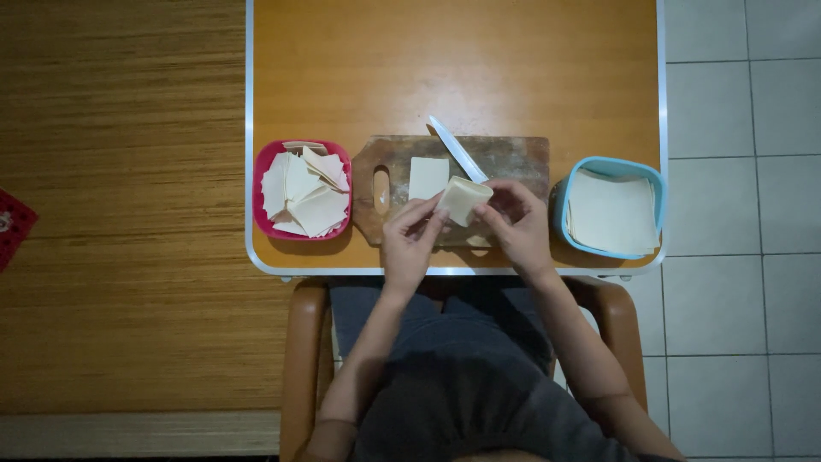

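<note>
My left hand (pixel 412 239) and my right hand (pixel 516 224) together hold a small stack of pale square dough sheets (pixel 463 199) just above the wooden cutting board (pixel 513 158). Both hands pinch its edges from either side. A single pale square sheet (pixel 428 177) lies flat on the board to the left of the stack. A white knife (pixel 457 149) rests diagonally across the board behind the stack.
A red bowl (pixel 259 184) of cut pale pieces stands left of the board. A blue container (pixel 655 184) with stacked square sheets stands to its right. All sit on an orange table (pixel 445 60) with a white edge. A woven mat lies left, tiled floor right.
</note>
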